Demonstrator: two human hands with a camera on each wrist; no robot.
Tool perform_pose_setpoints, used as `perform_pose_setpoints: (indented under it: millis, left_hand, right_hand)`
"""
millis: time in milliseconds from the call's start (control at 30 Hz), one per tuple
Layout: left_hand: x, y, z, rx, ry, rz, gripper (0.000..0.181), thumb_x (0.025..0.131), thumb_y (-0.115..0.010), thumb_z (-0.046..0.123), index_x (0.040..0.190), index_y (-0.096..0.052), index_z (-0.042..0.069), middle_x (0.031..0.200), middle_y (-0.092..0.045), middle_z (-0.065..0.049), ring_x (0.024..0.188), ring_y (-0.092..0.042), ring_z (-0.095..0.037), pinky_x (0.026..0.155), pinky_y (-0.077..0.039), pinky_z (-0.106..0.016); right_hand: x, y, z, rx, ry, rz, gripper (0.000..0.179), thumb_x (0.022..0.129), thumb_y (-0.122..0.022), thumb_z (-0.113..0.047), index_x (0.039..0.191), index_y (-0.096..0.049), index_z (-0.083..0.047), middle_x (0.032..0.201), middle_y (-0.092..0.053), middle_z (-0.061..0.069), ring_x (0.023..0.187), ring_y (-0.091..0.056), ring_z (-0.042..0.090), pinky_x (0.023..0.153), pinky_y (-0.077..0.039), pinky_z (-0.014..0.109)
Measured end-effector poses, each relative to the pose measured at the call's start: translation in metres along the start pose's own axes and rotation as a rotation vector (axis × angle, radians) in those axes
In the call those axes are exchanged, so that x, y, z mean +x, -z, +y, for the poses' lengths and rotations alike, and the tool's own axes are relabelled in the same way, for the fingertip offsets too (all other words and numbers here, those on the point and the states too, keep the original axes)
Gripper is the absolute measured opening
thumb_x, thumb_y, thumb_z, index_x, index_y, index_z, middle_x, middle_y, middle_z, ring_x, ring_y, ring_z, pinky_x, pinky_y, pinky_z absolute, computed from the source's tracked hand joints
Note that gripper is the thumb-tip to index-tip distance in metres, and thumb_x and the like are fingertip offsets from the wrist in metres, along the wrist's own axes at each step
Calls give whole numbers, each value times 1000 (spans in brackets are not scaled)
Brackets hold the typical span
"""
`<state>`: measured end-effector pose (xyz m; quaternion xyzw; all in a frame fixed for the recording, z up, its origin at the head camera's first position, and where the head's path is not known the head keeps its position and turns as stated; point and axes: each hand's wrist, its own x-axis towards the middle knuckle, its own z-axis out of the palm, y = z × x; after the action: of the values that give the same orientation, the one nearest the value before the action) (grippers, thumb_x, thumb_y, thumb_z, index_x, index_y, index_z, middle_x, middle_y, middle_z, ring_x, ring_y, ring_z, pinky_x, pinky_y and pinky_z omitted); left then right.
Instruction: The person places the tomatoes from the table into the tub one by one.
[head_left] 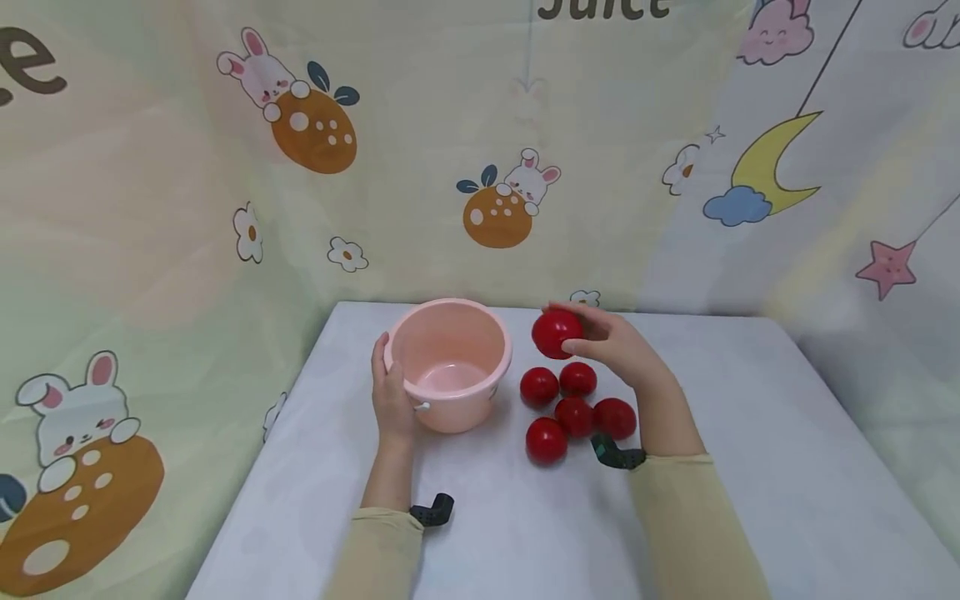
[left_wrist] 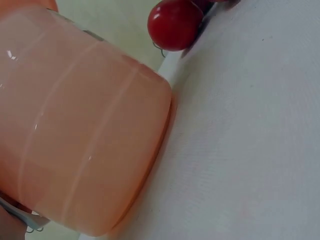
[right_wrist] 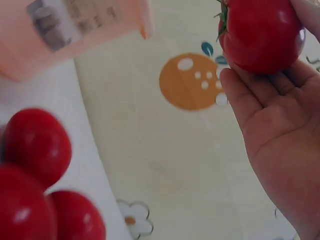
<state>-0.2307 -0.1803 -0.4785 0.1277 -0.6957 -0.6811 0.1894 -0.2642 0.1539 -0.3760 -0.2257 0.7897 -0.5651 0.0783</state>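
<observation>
My left hand [head_left: 393, 398] holds the pink bucket [head_left: 454, 410] by its left side, thumb at the rim. The bucket stands upright on the table, and the part of its inside that shows holds nothing. To the right of it, my right hand [head_left: 611, 340] grips a red tomato [head_left: 553, 333], raised above the others; its green stem shows in the right wrist view, with fingers beneath and thumb on top. Several more tomatoes [head_left: 574, 416] lie grouped on the table, nearer than my right hand and right of the bucket.
A white-covered table [head_left: 495, 533] carries everything. Behind it and along the sides hangs a printed cloth [head_left: 420, 167] with rabbits, flowers and a moon. Black wrist cameras [head_left: 433, 510] sit on both wrists. A label [right_wrist: 65, 20] is stuck on the bucket's side.
</observation>
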Motion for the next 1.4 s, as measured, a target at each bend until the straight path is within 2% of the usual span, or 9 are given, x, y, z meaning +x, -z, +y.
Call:
perform_pose_setpoints:
  millis: [133,233,500,633,900,1100,1267,1400]
  left_hand:
    - [-1,-3,-1,14,-9,-1,46,98,-32,43,140,-32,61,150,-40,26,137,-44,-12,112,-40,-49]
    - [-1,-4,-1,17,-10,-8,46,99,-32,42,141,-31,60,151,-39,25,137,-44,-12,112,-40,-50]
    - [-3,-10,3,8,21,-25,46,100,-35,41,141,-30,60,148,-40,28,137,-43,-10,109,-43,-52]
    - [-4,-12,1,0,24,-31,48,99,-42,39,141,-31,59,146,-41,27,136,-42,-10,106,-46,-52]
    - [-11,-15,-2,-10,53,-16,52,98,-49,38,143,-32,57,147,-40,25,137,-40,-12,103,-49,-50]
    - [-11,-13,-1,9,24,5,50,99,-45,38,142,-32,58,149,-39,24,138,-39,-12,104,-48,-51]
    - [-7,-9,1,37,-11,9,51,98,-43,37,145,-31,54,151,-38,22,140,-38,-14,106,-46,-54]
    - [-5,-6,3,57,-11,19,51,98,-44,38,145,-31,54,152,-37,21,140,-37,-14,107,-45,-53]
  right_hand:
    - [36,-7,-15,-12,-42,-109,61,84,-77,-31,140,-53,-33,136,-57,-3,123,-55,26,92,-56,42]
    - [62,-15,-24,-60,-78,-207,60,82,-78,-35,137,-56,-33,134,-59,-3,126,-52,24,92,-56,43]
    - [121,-48,-37,-346,-177,-431,55,75,-80,-48,127,-62,-40,127,-60,-8,124,-49,19,89,-56,39]
    - [142,-73,-40,-449,-217,-544,55,73,-82,-44,124,-64,-35,123,-61,-7,121,-51,20,87,-58,37]
    - [166,-115,-41,-425,-358,-778,38,82,-79,-26,116,-66,-17,116,-65,3,116,-56,26,98,-54,46]
    - [175,-128,-36,-358,-488,-813,43,82,-79,-16,121,-63,-10,120,-63,7,117,-55,28,100,-53,44]
    - [182,-134,-29,-323,-506,-829,41,84,-78,-18,120,-63,-8,120,-63,8,114,-57,28,101,-52,42]
    - [186,-137,-28,-328,-497,-816,38,86,-76,-20,120,-65,-9,117,-63,8,116,-55,29,103,-50,44]
